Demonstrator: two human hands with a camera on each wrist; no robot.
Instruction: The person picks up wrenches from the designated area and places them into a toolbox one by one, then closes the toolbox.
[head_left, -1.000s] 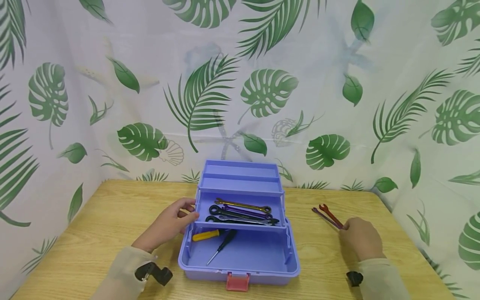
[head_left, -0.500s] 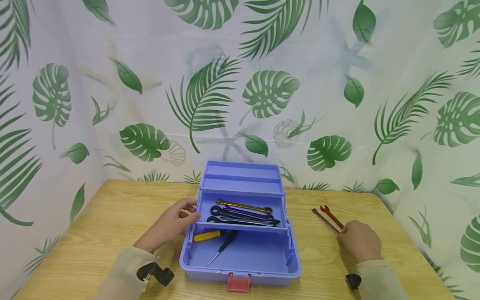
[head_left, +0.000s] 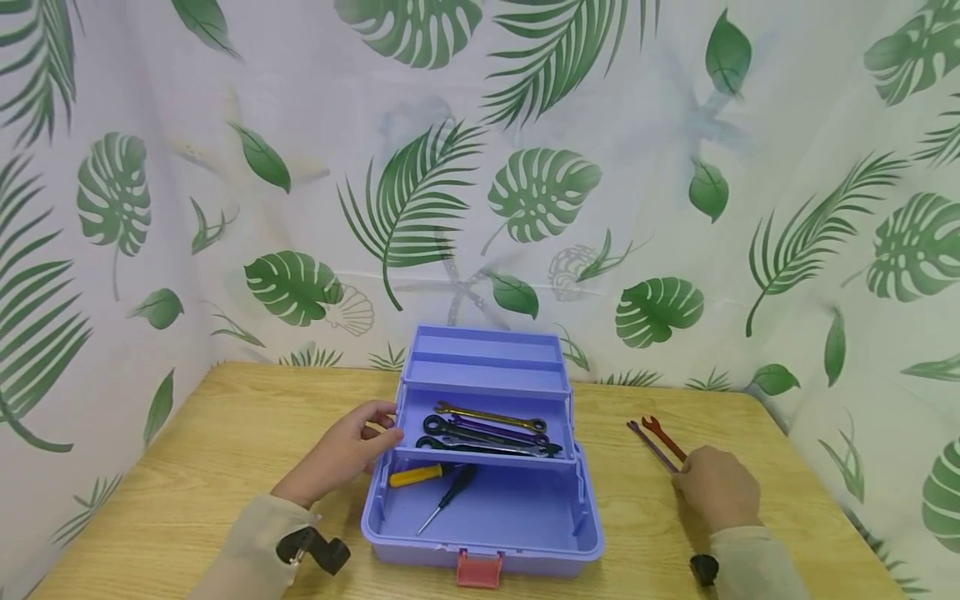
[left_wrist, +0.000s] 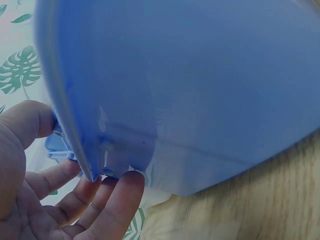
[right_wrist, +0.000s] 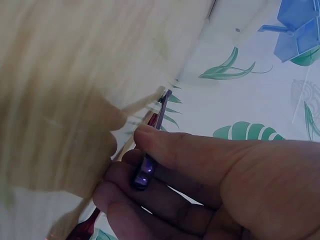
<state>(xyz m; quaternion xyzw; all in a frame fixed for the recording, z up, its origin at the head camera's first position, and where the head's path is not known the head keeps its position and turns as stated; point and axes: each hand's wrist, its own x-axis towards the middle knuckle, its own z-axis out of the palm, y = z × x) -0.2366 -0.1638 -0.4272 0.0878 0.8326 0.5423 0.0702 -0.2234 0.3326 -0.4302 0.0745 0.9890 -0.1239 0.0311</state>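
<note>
My left hand [head_left: 351,447] grips the left side of the open blue toolbox [head_left: 480,550], at the raised tray [head_left: 411,437]. In the left wrist view its thumb and fingers [left_wrist: 125,192] are around the box's edge. On the table right of the box, my right hand [head_left: 722,487] pinches a purple wrench [head_left: 651,445] between thumb and fingers; the right wrist view shows its near end [right_wrist: 145,172] sticking out below the thumb. Beside it a red wrench [head_left: 664,437] lies on the table, partly hidden behind the right fingers.
Inside the tray are several wrenches, among them a gold one [head_left: 491,414]. A yellow-handled tool [head_left: 415,476] and a black-handled screwdriver [head_left: 453,492] lie in the box's bottom. A red latch [head_left: 478,572] hangs at the front. A leaf-print cloth [head_left: 480,167] hangs behind the table.
My right hand has shifted slightly left, and the purple wrench now stands a little farther from the red one. The left hand keeps its place on the toolbox.
</note>
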